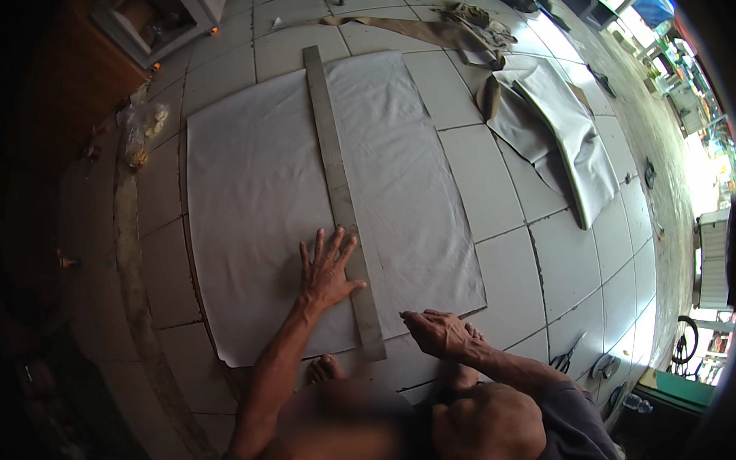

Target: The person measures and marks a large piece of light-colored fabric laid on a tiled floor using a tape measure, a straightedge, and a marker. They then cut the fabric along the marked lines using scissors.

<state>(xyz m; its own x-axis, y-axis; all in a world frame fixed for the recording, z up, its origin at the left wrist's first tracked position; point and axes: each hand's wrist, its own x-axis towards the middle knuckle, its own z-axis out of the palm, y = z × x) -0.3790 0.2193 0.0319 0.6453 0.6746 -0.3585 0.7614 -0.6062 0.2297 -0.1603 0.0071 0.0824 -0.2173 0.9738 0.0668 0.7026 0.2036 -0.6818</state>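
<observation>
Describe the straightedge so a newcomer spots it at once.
On the tiled floor lies a large pale sheet. The straightedge crosses it from far edge to near edge, with the left hand spread partly on its nearer half. Unlike the wrinkled sheet beneath, it is a narrow, straight-sided, darker grey strip.

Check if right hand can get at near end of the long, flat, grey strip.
Probably yes: the right hand is close to the strip at its near end, nothing standing between; the left hand lies on it farther up, leaving that end uncovered.
</observation>
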